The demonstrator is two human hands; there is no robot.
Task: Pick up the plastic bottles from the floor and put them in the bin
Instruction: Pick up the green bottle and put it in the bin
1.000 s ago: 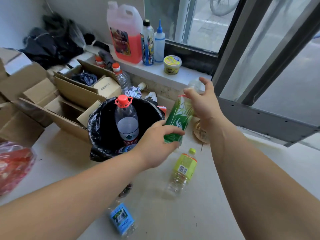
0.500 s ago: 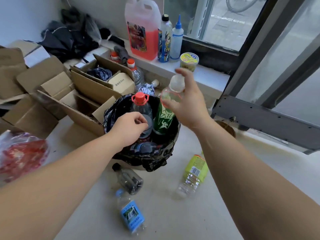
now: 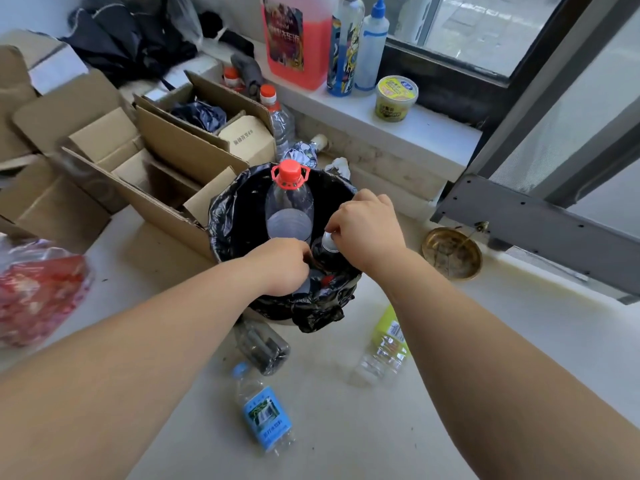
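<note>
The head camera looks down on a bin (image 3: pixel 228 216) lined with a black bag, standing on a pale floor (image 3: pixel 346 427) below a window ledge (image 3: pixel 433 133). Both hands reach into its mouth. The right hand (image 3: pixel 367 226) is curled over the top of a bottle (image 3: pixel 327 251) inside the bin, fingertips pinched around its pale cap end; that bottle stands roughly upright, long axis near vertical, cap pointing up toward the camera, its body dark and mostly hidden in the bag. The left hand (image 3: pixel 284 266) is folded knuckles-up just beside it at the near rim; whether it grips anything cannot be told, since the fingers are tucked under and out of sight.

A large clear bottle with a red handled cap (image 3: pixel 289 199) also stands upright in the bin, leaning against the far wall, cap uppermost.

Three bottles still lie on the floor in front of the bin. A dark clear bottle (image 3: pixel 265 346) lies on its side just beside the bin's base, its long axis running from upper left to lower right. A blue-labelled bottle (image 3: pixel 265 415) lies near it, closer to the camera, cap pointing away toward the bin. A yellow-labelled bottle (image 3: pixel 386 348) lies partly under the right forearm, base toward the lower left.

Open cardboard boxes (image 3: pixel 166 147) crowd the bin's left side.
</note>
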